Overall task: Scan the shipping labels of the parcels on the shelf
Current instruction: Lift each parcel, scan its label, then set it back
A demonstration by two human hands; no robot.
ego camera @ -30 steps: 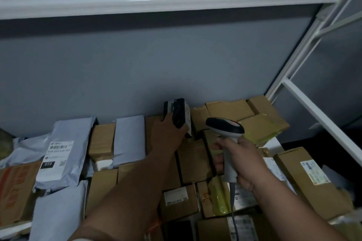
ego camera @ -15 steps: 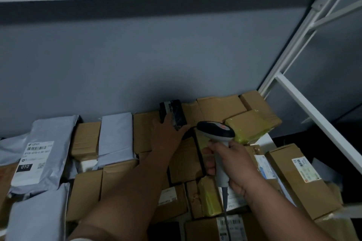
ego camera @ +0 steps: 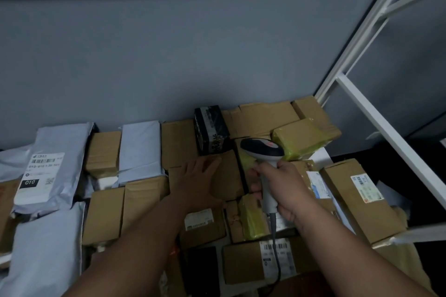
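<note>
We are looking down at a shelf packed with parcels. Our right hand point(ego camera: 281, 190) is gripping a corded barcode scanner point(ego camera: 264, 154) by its handle, its head hanging over the boxes near a small black box point(ego camera: 211, 129) at the back wall. Our left hand point(ego camera: 198, 176) is resting flat, fingers spread, on a brown carton point(ego camera: 226, 176). Several labels, such as the one on the grey mailer bag point(ego camera: 48, 168), are facing up; which are scanned already, we cannot tell.

— What stands behind the pile?
— A grey-blue wall point(ego camera: 193, 55), plain and dim.
— And to the right of the wall?
— White metal struts point(ego camera: 376, 113) slanting down, with another grey panel point(ego camera: 398, 84) behind them.
</note>
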